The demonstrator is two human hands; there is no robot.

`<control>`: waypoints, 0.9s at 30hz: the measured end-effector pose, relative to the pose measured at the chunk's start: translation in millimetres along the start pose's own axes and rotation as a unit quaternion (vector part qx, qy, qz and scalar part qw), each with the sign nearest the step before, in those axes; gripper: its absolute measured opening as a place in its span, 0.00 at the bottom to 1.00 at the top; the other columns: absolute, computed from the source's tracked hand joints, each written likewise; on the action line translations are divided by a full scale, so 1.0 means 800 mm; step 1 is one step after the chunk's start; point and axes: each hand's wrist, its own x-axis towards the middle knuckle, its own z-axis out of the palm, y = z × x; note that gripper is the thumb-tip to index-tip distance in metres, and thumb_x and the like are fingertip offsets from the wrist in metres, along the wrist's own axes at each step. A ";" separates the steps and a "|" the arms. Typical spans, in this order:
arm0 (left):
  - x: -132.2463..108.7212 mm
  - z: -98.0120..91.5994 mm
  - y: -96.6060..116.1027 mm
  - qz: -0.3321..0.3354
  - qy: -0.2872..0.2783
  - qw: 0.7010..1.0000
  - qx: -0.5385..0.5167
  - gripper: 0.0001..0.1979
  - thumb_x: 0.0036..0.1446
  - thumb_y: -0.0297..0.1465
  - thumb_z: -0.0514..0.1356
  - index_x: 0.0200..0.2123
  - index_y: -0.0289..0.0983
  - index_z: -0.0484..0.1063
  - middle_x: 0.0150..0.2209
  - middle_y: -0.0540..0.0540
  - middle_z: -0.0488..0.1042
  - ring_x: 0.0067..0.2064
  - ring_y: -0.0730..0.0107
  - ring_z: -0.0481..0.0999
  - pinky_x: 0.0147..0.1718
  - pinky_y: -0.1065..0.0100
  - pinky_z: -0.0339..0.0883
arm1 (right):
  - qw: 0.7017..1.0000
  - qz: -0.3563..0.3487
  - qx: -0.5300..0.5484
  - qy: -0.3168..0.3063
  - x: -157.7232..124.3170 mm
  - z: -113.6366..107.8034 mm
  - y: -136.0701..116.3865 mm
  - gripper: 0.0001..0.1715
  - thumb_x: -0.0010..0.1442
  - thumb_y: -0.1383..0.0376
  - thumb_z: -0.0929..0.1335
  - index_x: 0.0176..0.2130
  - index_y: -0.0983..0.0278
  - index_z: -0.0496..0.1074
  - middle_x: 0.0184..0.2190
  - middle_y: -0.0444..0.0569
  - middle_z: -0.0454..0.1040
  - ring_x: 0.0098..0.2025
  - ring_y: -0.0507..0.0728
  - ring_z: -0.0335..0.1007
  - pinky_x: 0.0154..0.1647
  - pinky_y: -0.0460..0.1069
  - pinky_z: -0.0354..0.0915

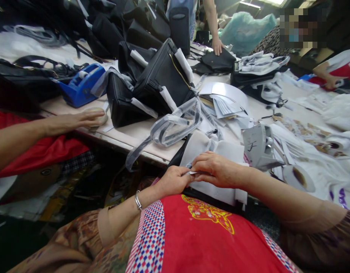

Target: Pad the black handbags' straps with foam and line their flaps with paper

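Left hand [172,180] and right hand [216,169] are held together with fingers closed, a small whitish strip [193,173] being pinched between their fingertips over a white sheet [229,152], beneath which a black item [179,154] is partly seen, plastic-wrapped strap [155,133] being noted just beyond.

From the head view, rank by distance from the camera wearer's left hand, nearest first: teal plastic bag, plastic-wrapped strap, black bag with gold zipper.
1. Plastic-wrapped strap: just beyond the left hand.
2. Black bag with gold zipper: behind the strap.
3. Teal plastic bag: far side, upper right.
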 end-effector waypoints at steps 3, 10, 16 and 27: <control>-0.001 -0.002 0.002 0.001 -0.004 1.000 -0.013 0.18 0.59 0.42 0.57 0.25 0.34 0.74 0.21 0.53 0.66 0.26 0.75 0.64 0.26 0.73 0.56 | 0.999 0.025 -0.017 0.025 -0.004 0.009 -0.004 0.09 0.68 0.64 0.66 0.42 0.65 0.74 0.39 0.53 0.76 0.45 0.58 0.71 0.50 0.54 0.58; 0.000 -0.004 0.003 -0.009 -0.002 1.000 0.003 0.18 0.59 0.41 0.57 0.27 0.33 0.74 0.21 0.53 0.66 0.26 0.75 0.64 0.26 0.73 0.56 | 0.992 0.008 -0.029 0.126 -0.007 0.041 0.002 0.08 0.68 0.67 0.63 0.39 0.64 0.72 0.36 0.53 0.77 0.43 0.58 0.72 0.49 0.54 0.59; 0.001 -0.003 0.007 0.007 0.003 1.000 0.022 0.18 0.60 0.40 0.55 0.24 0.34 0.71 0.22 0.53 0.65 0.26 0.76 0.63 0.26 0.72 0.53 | 0.984 -0.051 -0.030 0.171 -0.011 0.048 0.009 0.09 0.68 0.70 0.62 0.44 0.65 0.71 0.43 0.55 0.78 0.48 0.58 0.72 0.49 0.54 0.63; 0.002 -0.007 0.006 -0.027 -0.022 0.999 0.006 0.19 0.58 0.44 0.58 0.28 0.34 0.75 0.22 0.53 0.66 0.26 0.75 0.62 0.25 0.72 0.54 | 0.973 -0.129 -0.192 0.012 -0.024 0.015 0.012 0.14 0.69 0.66 0.63 0.52 0.64 0.72 0.56 0.55 0.72 0.56 0.62 0.66 0.52 0.58 0.61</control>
